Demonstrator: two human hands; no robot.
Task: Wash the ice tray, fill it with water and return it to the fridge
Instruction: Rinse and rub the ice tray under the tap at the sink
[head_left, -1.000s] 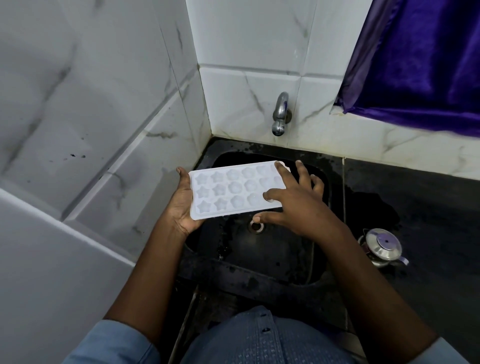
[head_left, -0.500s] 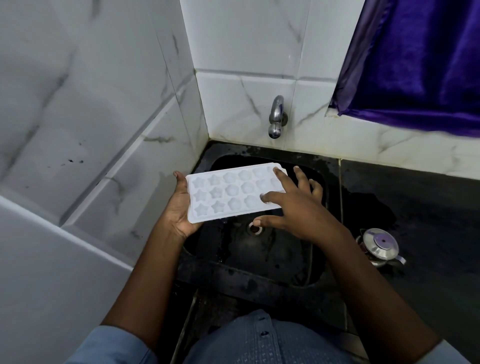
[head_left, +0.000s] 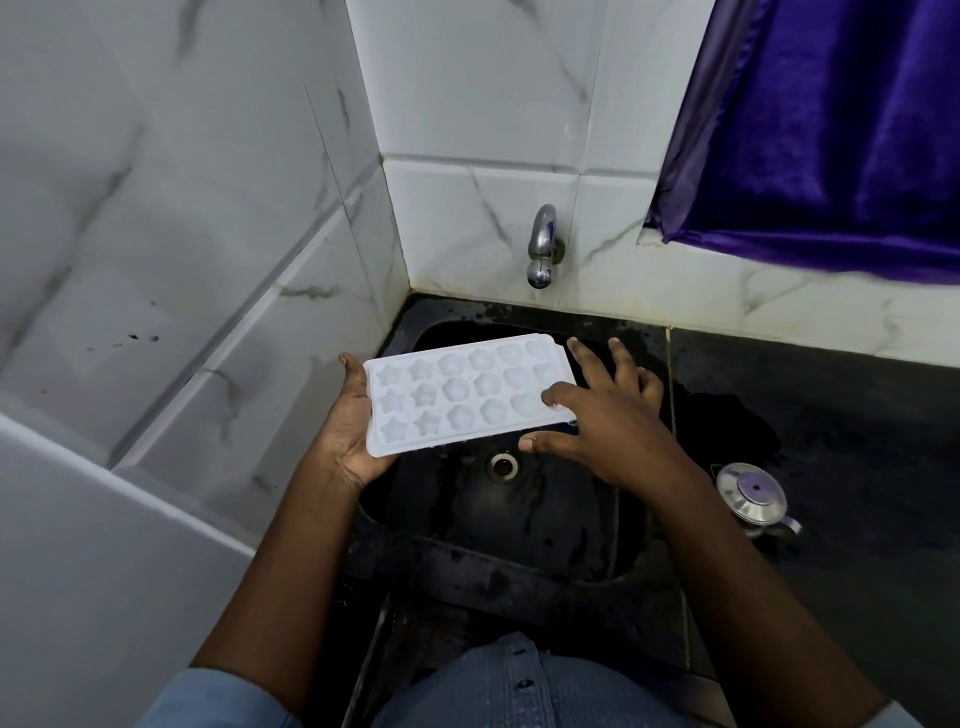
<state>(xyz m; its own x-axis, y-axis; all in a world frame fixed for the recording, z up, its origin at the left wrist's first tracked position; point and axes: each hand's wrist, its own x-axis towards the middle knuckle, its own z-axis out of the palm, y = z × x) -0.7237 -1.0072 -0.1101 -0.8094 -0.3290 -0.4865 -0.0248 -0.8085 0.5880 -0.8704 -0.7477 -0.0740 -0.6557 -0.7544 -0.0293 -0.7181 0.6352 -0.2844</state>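
A white ice tray (head_left: 457, 395) with star and round moulds is held level above the black sink (head_left: 545, 519). My left hand (head_left: 353, 421) grips its left short edge, palm under it and thumb at the far corner. My right hand (head_left: 602, 410) lies over the tray's right end, forefinger on the moulds, thumb below the near edge, other fingers spread past the rim. The chrome tap (head_left: 541, 249) on the back wall is above and behind the tray; no water runs from it.
The sink drain (head_left: 502, 465) shows under the tray. A small steel pot with a lid (head_left: 753, 496) stands on the dark wet counter (head_left: 831, 415) to the right. White tiled walls close in on the left and back. A purple curtain (head_left: 831, 130) hangs at upper right.
Both hands and the tray stay over the sink. My right hand has slid slightly toward the tray's right end, its fingers spreading wider past the rim.
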